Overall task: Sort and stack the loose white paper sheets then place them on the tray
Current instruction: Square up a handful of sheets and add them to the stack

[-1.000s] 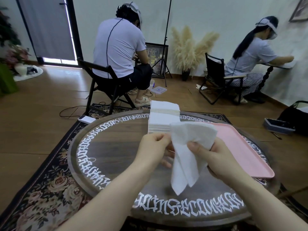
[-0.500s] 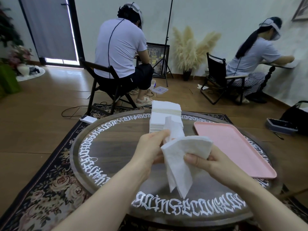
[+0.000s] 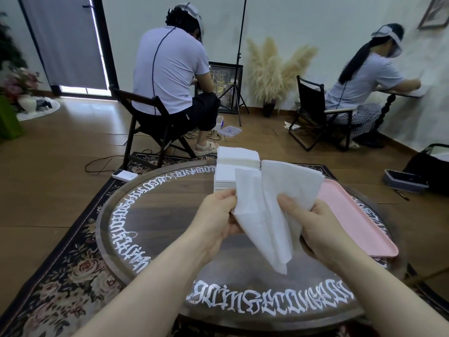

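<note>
I'm pinching this soft, floppy sheet point(image 3: 264, 215) with left hand point(image 3: 218, 216) and right hand point(image 3: 313, 223); grabbing corners is looking best, tray point(image 3: 359, 229) waiting at three o'clock.

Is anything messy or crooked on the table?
Mostly tidy. The white paper held by the left hand and right hand hangs crumpled and folded, not flat. The stack behind looks slightly stepped. The pink tray holds nothing visible yet.

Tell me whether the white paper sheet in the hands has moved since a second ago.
Yes. The white paper sheet has opened and lifted; its top edge now overlaps the white paper stack on the round wooden table.
</note>
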